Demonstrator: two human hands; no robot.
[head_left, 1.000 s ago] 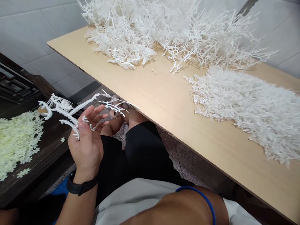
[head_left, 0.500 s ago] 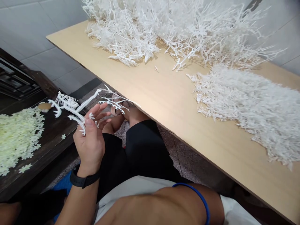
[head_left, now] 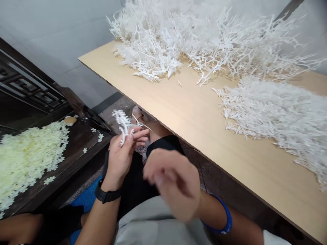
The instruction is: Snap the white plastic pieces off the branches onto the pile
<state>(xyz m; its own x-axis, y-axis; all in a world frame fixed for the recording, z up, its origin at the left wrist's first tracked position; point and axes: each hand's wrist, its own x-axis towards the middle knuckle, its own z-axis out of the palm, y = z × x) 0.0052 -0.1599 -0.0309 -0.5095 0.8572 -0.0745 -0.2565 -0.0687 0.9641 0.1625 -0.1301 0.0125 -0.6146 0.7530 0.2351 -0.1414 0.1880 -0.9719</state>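
Observation:
My left hand (head_left: 120,161) pinches a white plastic branch (head_left: 125,129) between thumb and fingers, over my lap and just short of the table edge. The branch has thin, forked twigs and a tuft of fine spikes at its top. To its right, my right hand (head_left: 176,185) hangs over my lap, apart from the branch. Its fingers look curled, but motion smears them, and I cannot make out whether anything is in them. On the table (head_left: 163,98) lie a large tangled heap of white branches (head_left: 204,44) and a denser pile of white sprigs (head_left: 278,112).
A dark wooden bench (head_left: 84,139) at left carries a heap of pale yellow-green blossoms (head_left: 33,149), with a few loose ones near its edge. A tan rounded object (head_left: 71,120) lies behind them. Another person's arm (head_left: 21,226) shows at bottom left.
My right hand has come up into view over my lap. The branch in my left hand has turned, so its tuft now points up. The view has shifted, moving the scene rightward.

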